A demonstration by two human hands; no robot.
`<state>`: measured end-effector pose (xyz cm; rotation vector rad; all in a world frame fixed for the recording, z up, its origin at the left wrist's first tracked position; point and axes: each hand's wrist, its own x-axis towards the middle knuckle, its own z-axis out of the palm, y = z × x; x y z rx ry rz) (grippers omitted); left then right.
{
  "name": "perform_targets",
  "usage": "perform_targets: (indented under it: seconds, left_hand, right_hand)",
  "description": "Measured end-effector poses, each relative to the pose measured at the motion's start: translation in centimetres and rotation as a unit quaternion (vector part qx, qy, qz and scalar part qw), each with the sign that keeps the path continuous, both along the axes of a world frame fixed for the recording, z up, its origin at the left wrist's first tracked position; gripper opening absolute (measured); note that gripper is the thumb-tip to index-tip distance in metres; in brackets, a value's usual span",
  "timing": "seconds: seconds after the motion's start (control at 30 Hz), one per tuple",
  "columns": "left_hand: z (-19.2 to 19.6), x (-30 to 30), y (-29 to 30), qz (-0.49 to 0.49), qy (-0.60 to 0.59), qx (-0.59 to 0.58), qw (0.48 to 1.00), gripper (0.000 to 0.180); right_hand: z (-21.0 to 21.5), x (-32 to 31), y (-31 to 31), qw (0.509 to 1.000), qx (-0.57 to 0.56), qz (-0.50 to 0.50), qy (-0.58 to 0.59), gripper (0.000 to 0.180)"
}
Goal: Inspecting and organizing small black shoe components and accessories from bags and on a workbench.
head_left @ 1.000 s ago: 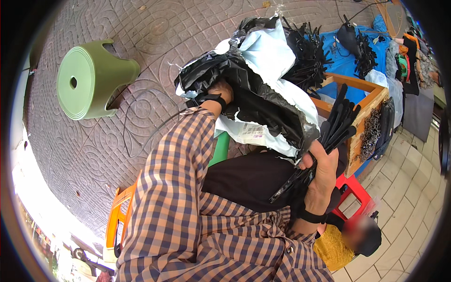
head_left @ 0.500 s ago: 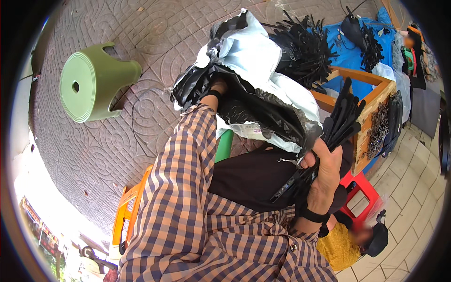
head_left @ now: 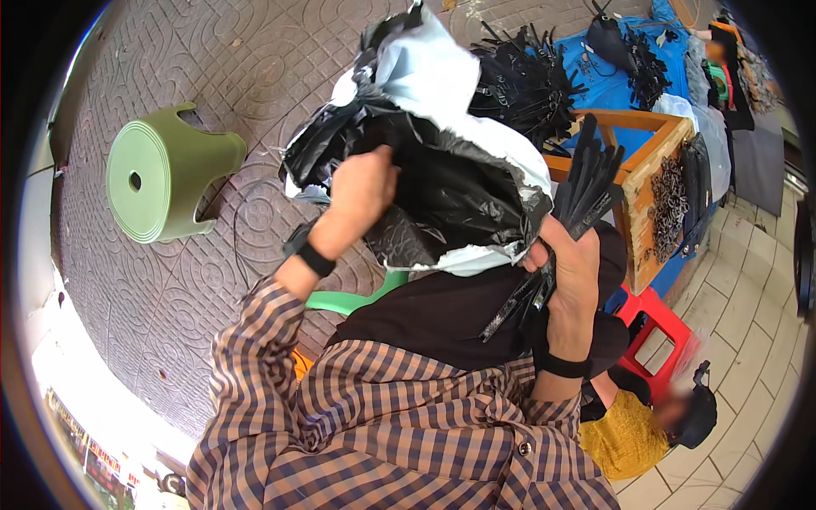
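Black plastic bag (head_left: 442, 183) is pinched in the left grip (head_left: 361, 183), while the right grip (head_left: 569, 272) clamps black strips (head_left: 586, 183).

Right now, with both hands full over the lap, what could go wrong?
The left hand grips only one edge of the black and white plastic bag; it may sag or tear open. The right hand clutches a loose bundle of black strips; some could slip out onto the paving.

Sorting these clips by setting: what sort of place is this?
Likely an outdoor pavement workspace: patterned paving, a green plastic stool, and a wooden crate beside heaps of black strips on blue sheeting.
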<state>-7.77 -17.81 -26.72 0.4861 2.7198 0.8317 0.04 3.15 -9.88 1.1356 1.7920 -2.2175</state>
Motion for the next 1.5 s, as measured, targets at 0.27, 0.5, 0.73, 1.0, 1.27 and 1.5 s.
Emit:
perform_targets:
  seconds: [0.27,0.5,0.73,1.0,1.27,1.5]
  left_hand:
    - [7.1,1.6,-4.3,0.172,-0.442,0.581,0.661,0.022]
    - [8.8,0.2,-1.8,0.215,-0.328,0.57,0.722,0.022]
    - [11.9,-0.6,-2.7,0.171,-0.154,0.505,0.832,0.022]
    - [15.8,-0.4,-1.0,0.053,-0.427,0.595,0.679,0.025]
    - [15.6,0.9,0.4,0.004,-0.536,0.511,0.672,0.023]
    - [15.0,2.0,0.1,0.046,-0.458,0.452,0.764,0.021]
  right_hand:
    - [0.0,-0.1,-0.7,0.996,0.058,-0.065,0.023,0.011]
    - [-0.3,0.3,-1.5,0.958,0.2,-0.149,0.139,0.01]
    - [1.2,-0.7,-1.6,0.956,0.286,0.025,-0.05,0.016]
    - [3.1,-0.3,-3.7,0.987,-0.039,-0.015,0.157,0.016]
    - [0.0,2.5,-4.4,0.976,-0.217,-0.034,-0.002,0.013]
    - [0.8,3.3,-5.0,0.978,-0.196,0.061,-0.025,0.026]
